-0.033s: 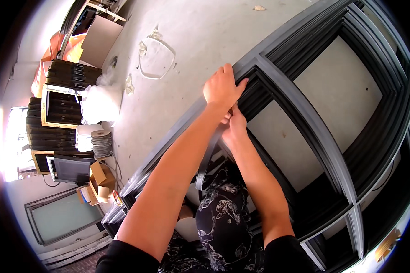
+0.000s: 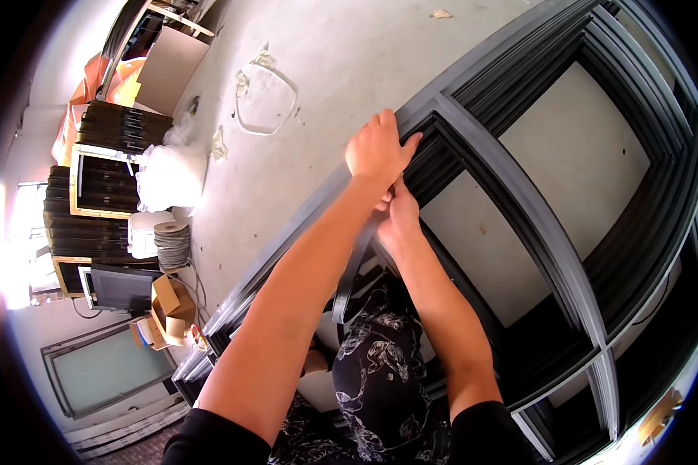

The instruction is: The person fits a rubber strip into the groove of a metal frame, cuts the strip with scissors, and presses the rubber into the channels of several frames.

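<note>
Nothing has visibly moved since the earlier view. Steady, even pressure should suit the grey frame (image 2: 493, 152), I judge. It runs beneath the left hand (image 2: 378, 151), bent over its edge, thumb spread; the right hand (image 2: 400, 215) curls just below, how tightly I can't tell. Below both dangles a strip (image 2: 344, 291).

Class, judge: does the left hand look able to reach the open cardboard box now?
Probably not: the left hand is at the grey frame, and the box lies well beyond its edge.
</note>
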Demonstrator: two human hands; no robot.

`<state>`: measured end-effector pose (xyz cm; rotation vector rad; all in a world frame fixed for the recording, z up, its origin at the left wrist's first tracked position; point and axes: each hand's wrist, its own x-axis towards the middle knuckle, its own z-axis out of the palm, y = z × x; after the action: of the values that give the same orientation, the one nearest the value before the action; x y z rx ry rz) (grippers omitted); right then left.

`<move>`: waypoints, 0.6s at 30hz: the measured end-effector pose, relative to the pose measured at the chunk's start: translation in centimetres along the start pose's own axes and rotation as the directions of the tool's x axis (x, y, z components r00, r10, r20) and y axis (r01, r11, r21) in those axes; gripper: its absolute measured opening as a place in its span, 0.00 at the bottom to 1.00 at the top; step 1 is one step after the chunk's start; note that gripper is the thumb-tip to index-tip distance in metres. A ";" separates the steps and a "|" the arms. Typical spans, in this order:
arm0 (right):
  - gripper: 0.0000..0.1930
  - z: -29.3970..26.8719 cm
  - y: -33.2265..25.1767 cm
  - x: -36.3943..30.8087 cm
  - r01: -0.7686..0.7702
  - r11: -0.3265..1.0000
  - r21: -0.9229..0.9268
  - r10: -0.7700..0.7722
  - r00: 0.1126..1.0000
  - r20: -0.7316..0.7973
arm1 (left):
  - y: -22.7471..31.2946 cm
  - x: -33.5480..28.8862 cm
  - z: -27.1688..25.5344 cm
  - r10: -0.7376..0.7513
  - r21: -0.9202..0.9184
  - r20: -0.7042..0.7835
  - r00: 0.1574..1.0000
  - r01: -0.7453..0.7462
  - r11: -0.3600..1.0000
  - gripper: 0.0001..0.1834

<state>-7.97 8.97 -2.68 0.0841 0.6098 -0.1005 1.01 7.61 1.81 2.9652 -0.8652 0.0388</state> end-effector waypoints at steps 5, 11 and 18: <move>0.14 -1.3 2.6 2.9 0.004 0.999 -0.039 -0.005 0.999 -0.035 | 0.8 0.5 0.1 -0.028 -0.045 0.019 0.999 0.029 0.999 0.30; 0.07 -1.4 3.8 3.0 0.042 0.998 0.046 -0.042 0.999 0.002 | 0.6 0.4 0.6 -0.009 0.008 -0.011 1.000 0.009 1.000 0.30; 0.14 -0.4 4.1 3.0 0.092 0.996 0.019 -0.092 0.996 -0.001 | -1.8 0.3 0.8 0.234 -0.012 -0.028 0.972 -0.234 0.972 0.28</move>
<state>-5.25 12.83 -4.58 0.0748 0.6132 -0.1951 2.24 8.92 0.96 2.8248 -1.2012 0.0803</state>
